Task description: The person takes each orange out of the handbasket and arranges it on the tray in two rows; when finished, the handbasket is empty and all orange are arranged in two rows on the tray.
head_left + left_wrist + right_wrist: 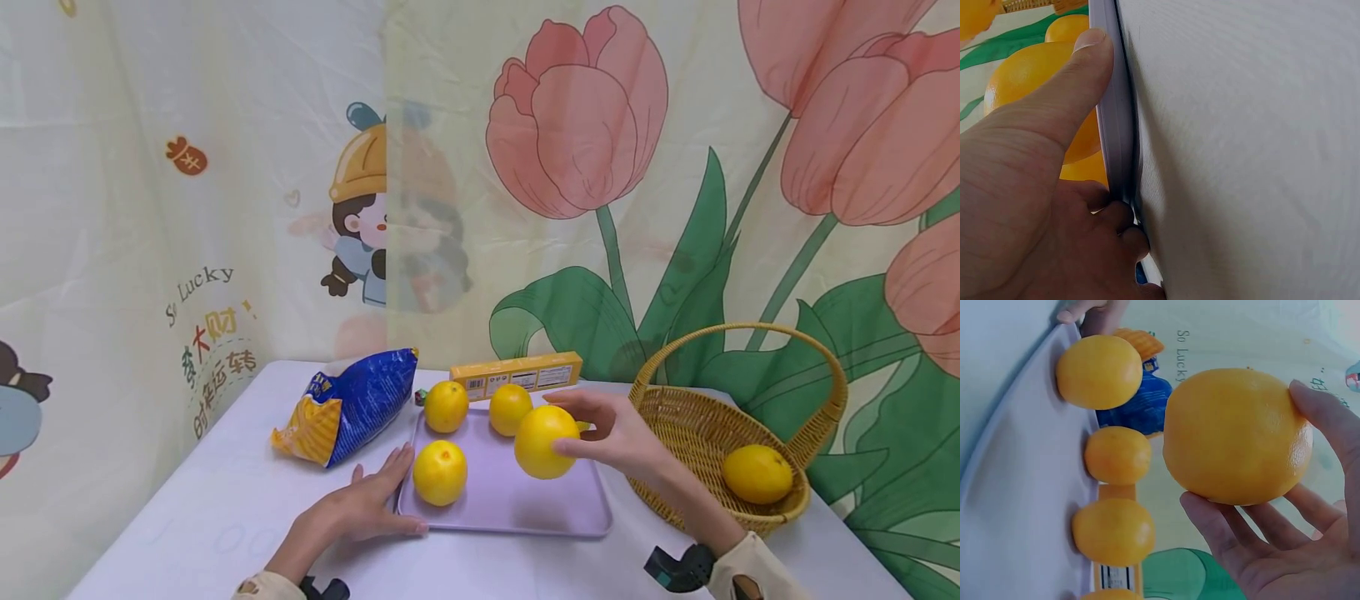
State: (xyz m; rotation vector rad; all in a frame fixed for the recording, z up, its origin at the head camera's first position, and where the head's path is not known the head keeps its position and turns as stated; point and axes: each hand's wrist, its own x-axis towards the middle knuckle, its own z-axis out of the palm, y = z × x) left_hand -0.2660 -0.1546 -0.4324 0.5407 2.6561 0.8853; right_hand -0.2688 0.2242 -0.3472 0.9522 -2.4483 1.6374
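My right hand (pixel 618 433) grips an orange (pixel 543 442) between thumb and fingertips, above the right part of a lilac tray (pixel 491 500). In the right wrist view the held orange (pixel 1238 436) appears apart from the tray. Three more oranges sit on the tray: one at front left (pixel 440 472), one at back left (pixel 446 407), one at back middle (pixel 510 409). Another yellow fruit (pixel 1112 594) shows partly at the bottom of the right wrist view. At the tray's front left corner my left hand (pixel 352 508) rests, fingers extended along the left side, thumb (pixel 1088 65) on the front rim.
To the right stands a wicker basket (pixel 678 408) with a tall handle, holding one yellow fruit (pixel 757 473). A blue and orange snack bag (pixel 371 408) lies left of the tray. Behind the tray is a long orange box (pixel 517 372). Printed curtains hang beyond the table.
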